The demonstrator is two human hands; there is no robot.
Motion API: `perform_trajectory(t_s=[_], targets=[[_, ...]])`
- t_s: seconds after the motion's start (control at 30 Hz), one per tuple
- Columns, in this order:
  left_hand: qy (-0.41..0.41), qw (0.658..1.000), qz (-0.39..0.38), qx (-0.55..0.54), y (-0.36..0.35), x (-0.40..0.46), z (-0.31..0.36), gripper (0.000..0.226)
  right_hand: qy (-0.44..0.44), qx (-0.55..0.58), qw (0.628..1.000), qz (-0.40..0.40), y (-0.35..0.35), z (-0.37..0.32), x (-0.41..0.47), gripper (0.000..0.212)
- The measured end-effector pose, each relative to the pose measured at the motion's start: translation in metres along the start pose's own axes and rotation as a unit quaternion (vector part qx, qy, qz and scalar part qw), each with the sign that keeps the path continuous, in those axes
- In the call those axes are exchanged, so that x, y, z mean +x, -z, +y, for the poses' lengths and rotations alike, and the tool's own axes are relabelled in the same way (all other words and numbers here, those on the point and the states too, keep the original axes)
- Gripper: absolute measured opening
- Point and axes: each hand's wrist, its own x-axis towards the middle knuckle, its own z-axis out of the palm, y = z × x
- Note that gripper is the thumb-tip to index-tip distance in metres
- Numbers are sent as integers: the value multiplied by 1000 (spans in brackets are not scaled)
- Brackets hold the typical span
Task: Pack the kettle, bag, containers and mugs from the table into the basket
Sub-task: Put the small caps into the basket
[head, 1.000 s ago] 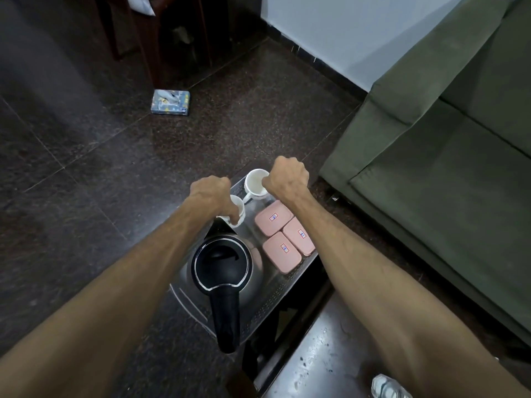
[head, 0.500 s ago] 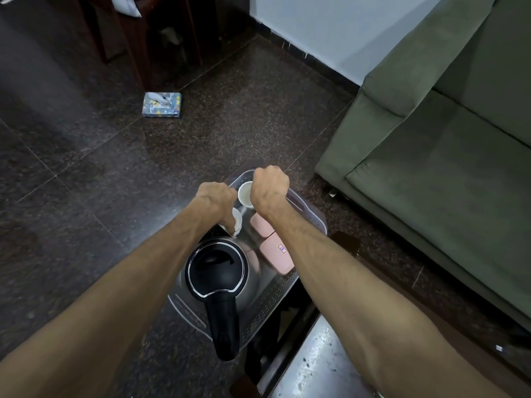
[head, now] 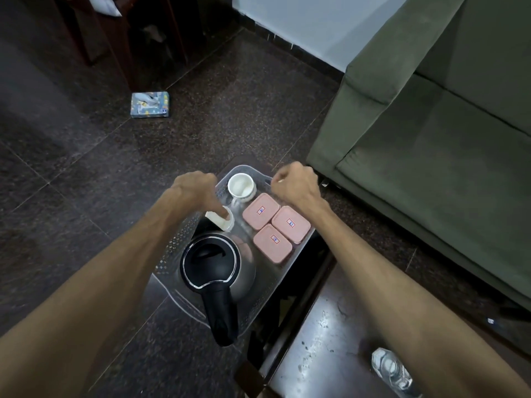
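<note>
A translucent grey perforated basket (head: 175, 243) stands low beside the table. Inside it sit a steel kettle (head: 214, 265) with a black lid and handle at the near end, three pink lidded containers (head: 274, 244) on the right, and two white mugs. My left hand (head: 193, 187) grips the nearer mug (head: 220, 221) by its rim, just beyond the kettle. The far mug (head: 241, 185) stands upright and free at the basket's far end. My right hand (head: 296, 182) hovers to its right over the basket's rim, fingers curled, holding nothing. No bag is visible.
The dark glossy table (head: 330, 340) is at the bottom right, with a clear plastic bottle (head: 390, 370) on it. A green sofa (head: 431, 139) fills the right side. A tissue box (head: 149, 104) lies on the dark tiled floor near wooden furniture (head: 115, 33).
My right hand let go of the far mug, which now stands in the basket, and drew off to the right. My left hand stays on the nearer mug, lower in the basket.
</note>
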Motion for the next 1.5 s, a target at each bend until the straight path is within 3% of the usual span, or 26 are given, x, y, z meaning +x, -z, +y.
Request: perform_trajectory(t_s=[0.13, 0.2, 0.37, 0.47, 0.6, 0.7, 0.83, 0.93, 1.17, 1.27, 1.33, 1.5], targets=[[-10, 980, 128, -150, 19, -23, 18, 30, -40, 61, 997, -20, 19, 37, -23, 20], [-31, 970, 136, -200, 25, -38, 36, 14, -53, 101, 993, -37, 23, 49, -36, 18], [-168, 960, 130, -183, 7, -82, 102, 46, -55, 210, 973, -79, 28, 60, -70, 27], [-205, 944, 129, -223, -16, -106, 140, 44, -59, 253, 962, -88, 33, 76, -91, 31], [-169, 925, 136, -312, -50, -132, 171, 43, -88, 286, 950, -91, 37, 110, -119, 21], [-134, 916, 159, -343, -74, -142, 180, 29, -92, 332, 930, -131, 34, 126, -125, 8], [14, 891, 204, -405, -85, -134, 165, 22, -85, 384, 912, -117, 20, 124, -117, 24], [67, 909, 199, -360, -73, -112, 148, 25, -37, 328, 942, -59, -3, 107, -110, 33], [84, 974, 114, -177, -23, -43, 130, 42, 20, 252, 968, -1, -51, 62, -98, 24], [93, 981, 100, -137, -14, -26, 120, 32, 15, 245, 969, -14, -60, 54, -91, 26], [106, 984, 77, -123, -15, -19, 110, 38, 34, 207, 978, -22, -66, 49, -86, 27], [127, 985, -39, -109, -24, -7, 90, 31, 96, 135, 986, 7, -80, 42, -79, 23]])
